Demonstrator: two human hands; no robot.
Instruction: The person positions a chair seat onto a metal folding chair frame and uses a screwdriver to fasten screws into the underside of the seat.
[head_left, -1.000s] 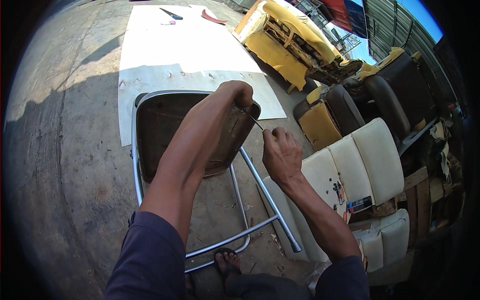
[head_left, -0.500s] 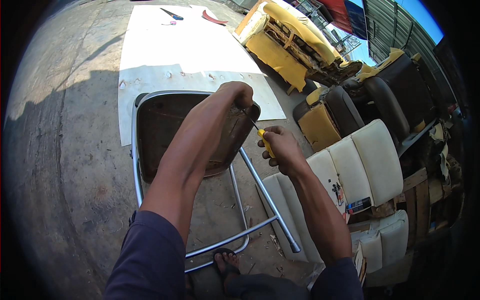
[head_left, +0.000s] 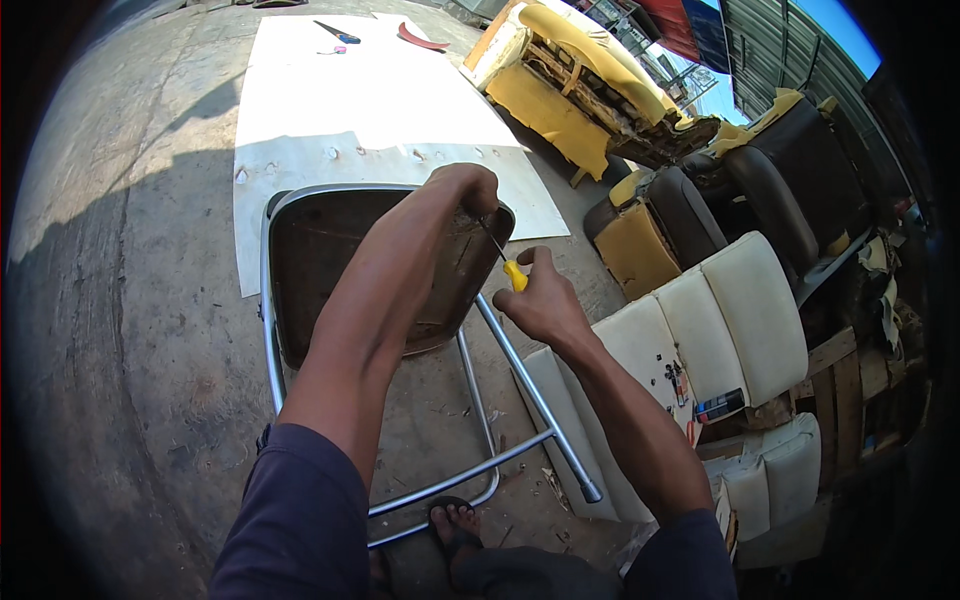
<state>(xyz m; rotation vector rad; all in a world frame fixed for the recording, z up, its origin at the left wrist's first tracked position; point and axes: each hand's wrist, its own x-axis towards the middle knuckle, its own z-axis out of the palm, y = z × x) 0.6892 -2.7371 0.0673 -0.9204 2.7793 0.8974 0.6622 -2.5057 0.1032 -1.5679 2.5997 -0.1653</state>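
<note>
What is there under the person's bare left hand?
Under the left hand, part of the dark brown, round-cornered seat panel shows, and the thin shaft of the yellow-handled screwdriver runs in. The shaft's tip, and whatever it touches, cannot be seen: the hand covers them.

No lettering, numbers or signs are showing legibly; any print on the dark canister (head_left: 720,406) is appearing too small.

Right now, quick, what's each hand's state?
Left hand: curled at a corner of the dark, rounded panel; any grip is hidden.
Right hand: at the yellow-handled metal screwdriver; whether closed cannot be told.
</note>
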